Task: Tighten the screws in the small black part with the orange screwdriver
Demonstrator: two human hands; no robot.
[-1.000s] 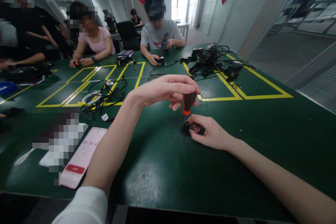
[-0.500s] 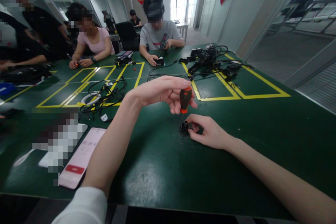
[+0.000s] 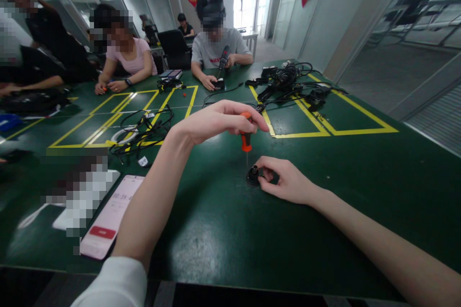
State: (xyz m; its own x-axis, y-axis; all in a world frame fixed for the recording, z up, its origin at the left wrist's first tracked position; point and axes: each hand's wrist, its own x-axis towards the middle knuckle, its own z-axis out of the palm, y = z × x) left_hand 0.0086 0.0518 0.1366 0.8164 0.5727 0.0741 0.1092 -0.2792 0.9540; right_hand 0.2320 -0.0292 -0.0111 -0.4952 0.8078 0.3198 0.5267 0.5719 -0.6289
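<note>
My left hand (image 3: 230,122) is closed round the handle of a small orange-and-black screwdriver (image 3: 246,143). The screwdriver stands nearly upright, with its thin shaft pointing down at a small round black part (image 3: 253,177) on the green table. Whether its tip touches the part, I cannot tell. From the right, my right hand (image 3: 283,177) pinches the side of that black part between thumb and fingers, keeping it against the tabletop. A short dark stub sticks up from the top of the part.
Left of my forearm lies a phone (image 3: 108,220) with a lit screen. Tangled black cables (image 3: 144,129) lie beyond it, and a larger cable pile (image 3: 288,81) sits at the far right. Yellow tape (image 3: 302,135) marks the green table (image 3: 324,249). Across it a person (image 3: 219,48) holds a power screwdriver.
The screwdriver has shifted slightly left, and my left hand's fingers have changed position round its handle. My right hand and the black part stay in place.
</note>
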